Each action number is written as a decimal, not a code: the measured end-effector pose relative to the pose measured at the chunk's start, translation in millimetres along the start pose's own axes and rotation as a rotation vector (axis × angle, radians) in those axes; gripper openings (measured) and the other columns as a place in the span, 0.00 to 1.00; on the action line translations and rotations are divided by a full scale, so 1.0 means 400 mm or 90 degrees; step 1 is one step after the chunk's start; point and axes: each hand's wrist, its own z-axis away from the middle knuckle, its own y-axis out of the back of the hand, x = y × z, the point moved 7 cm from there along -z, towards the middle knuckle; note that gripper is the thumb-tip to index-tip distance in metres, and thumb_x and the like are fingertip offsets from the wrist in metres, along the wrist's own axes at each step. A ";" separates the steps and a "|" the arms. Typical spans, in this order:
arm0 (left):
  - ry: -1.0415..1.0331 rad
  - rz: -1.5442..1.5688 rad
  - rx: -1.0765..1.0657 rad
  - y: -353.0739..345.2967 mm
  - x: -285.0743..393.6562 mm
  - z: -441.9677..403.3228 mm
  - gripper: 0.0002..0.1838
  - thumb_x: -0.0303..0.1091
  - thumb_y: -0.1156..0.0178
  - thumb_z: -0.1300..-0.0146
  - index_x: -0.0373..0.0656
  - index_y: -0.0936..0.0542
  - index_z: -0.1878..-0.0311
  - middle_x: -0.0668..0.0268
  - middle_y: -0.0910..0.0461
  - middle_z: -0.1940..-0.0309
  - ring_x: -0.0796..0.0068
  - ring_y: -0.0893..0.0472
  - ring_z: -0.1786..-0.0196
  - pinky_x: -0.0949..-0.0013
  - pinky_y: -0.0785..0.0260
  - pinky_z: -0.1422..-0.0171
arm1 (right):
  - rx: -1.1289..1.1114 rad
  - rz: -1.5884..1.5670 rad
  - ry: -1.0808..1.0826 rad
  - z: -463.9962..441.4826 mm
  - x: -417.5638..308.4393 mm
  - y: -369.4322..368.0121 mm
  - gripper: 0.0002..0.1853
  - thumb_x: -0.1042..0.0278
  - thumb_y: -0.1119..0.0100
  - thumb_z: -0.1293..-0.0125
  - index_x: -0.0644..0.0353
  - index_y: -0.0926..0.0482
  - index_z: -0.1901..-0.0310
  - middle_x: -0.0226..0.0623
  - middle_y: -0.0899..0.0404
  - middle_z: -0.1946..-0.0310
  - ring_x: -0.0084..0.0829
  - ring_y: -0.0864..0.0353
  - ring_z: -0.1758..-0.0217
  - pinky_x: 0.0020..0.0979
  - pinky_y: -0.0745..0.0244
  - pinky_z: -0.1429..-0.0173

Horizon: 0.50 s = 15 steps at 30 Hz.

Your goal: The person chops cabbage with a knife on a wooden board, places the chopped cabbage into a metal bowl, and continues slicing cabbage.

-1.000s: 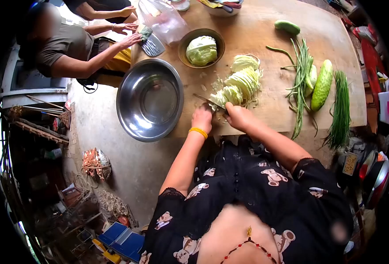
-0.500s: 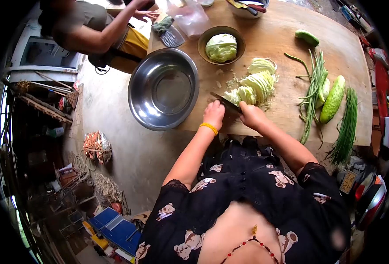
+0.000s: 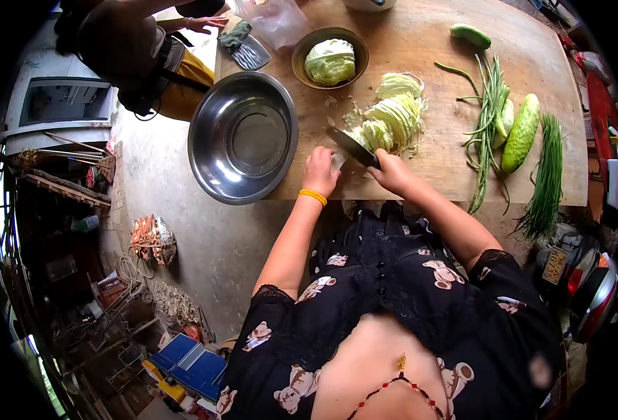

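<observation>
My right hand [image 3: 394, 173] is closed round the handle of a kitchen knife [image 3: 353, 147], its dark blade slanting up to the left. Fingers bent together, my left hand [image 3: 321, 171] is at the table's near edge, left of the blade, with a pale piece of cabbage [image 3: 338, 162] at its fingertips. Just beyond the knife lies a row of sliced cabbage [image 3: 396, 112], with shreds around it. A wide steel basin [image 3: 284, 133] stands to the left of my left hand. Past the slices, a brown bowl [image 3: 299, 70] holds a cabbage half [image 3: 330, 61].
Green beans [image 3: 487, 126], cucumbers [image 3: 521, 133] and a bunch of chives [image 3: 545, 175] lie on the right of the wooden table [image 3: 435, 178]. At the far left stands another person [image 3: 130, 56], near a plastic bag [image 3: 274, 22] and a green cloth [image 3: 235, 35].
The knife has moved apart from my left hand and its blade shows more fully. A pale piece now shows at my left fingertips. The view has shifted, and the other person leans differently.
</observation>
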 end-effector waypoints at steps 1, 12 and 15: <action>-0.035 -0.040 0.002 -0.007 0.007 0.000 0.24 0.28 0.35 0.62 0.39 0.30 0.58 0.54 0.31 0.57 0.52 0.31 0.52 0.59 0.36 0.48 | 0.003 0.020 0.013 0.008 -0.023 0.012 0.14 0.63 0.46 0.44 0.64 0.37 0.65 0.56 0.26 0.71 0.55 0.27 0.64 0.47 0.32 0.61; -0.027 -0.072 -0.014 -0.022 0.005 -0.015 0.15 0.24 0.41 0.62 0.38 0.31 0.68 0.52 0.30 0.64 0.49 0.30 0.57 0.55 0.35 0.52 | -0.040 0.133 0.049 0.005 -0.088 0.017 0.15 0.64 0.47 0.44 0.62 0.39 0.63 0.53 0.25 0.71 0.54 0.26 0.64 0.48 0.32 0.62; -0.031 -0.056 -0.010 -0.032 0.008 0.000 0.15 0.23 0.41 0.63 0.38 0.32 0.68 0.52 0.31 0.65 0.49 0.30 0.58 0.55 0.35 0.52 | -0.052 0.144 0.035 0.009 -0.078 -0.009 0.14 0.64 0.47 0.44 0.62 0.38 0.63 0.53 0.25 0.72 0.54 0.26 0.64 0.48 0.32 0.62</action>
